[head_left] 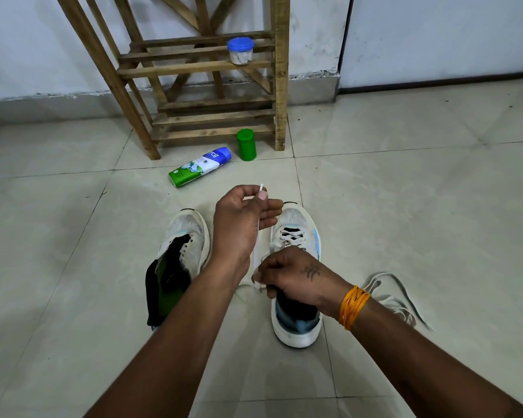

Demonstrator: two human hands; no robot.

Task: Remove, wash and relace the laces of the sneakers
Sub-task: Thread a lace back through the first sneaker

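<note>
Left hand (pixel 242 218) pinches the flat white shoelace's (pixel 256 254) tip; right hand (pixel 290 274) below grips the lace beside the white mesh sneaker (pixel 296 224).

- I see the left sneaker (pixel 191 236) unlaced, tongue flopped open.
- Right sneaker (pixel 296 233) half laced.
- Loose white lace (pixel 393 300) heaped right of it.
</note>
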